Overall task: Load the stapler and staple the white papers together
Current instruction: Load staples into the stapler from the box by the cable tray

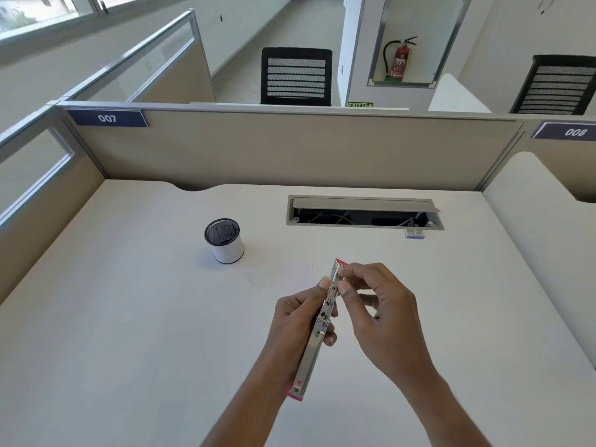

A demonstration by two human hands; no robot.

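Head view. Landmark: pen cup point(224, 240), standing upright on the desk point(129, 317).

Containers: the pen cup has a white wall and a black rim, and its dark mesh inside shows through the mouth; the cable recess point(364, 211) is set into the desk to the right of and beyond the pen cup, its flap is raised, and dark cables lie inside; a small blue-and-white box point(414, 233) lies far right of the pen cup, just beside the front edge of the recess, with its contents and print too small to tell.

Task item: the stapler point(312, 350) is held above the desk, right of and nearer than the pen cup; it is swung fully open, with the metal channel facing up and pink at both ends. The left hand point(300, 317) grips the stapler around its middle, fingers curled; the right hand point(380, 314) pinches the upper part of the channel between thumb and forefinger. A faint pale sheet point(296, 274) lies on the desk just right of the pen cup, partly hidden by the stapler tip.

Surroundings: a beige partition point(290, 150) stands beyond the pen cup; two black mesh chairs point(296, 77) and a red fire extinguisher point(400, 61) stand farther back.

Writing: plate "007" point(107, 118) is left of and beyond the pen cup; plate "008" point(575, 132) is far right; a green "EXIT" sign point(360, 105) shows above the partition.
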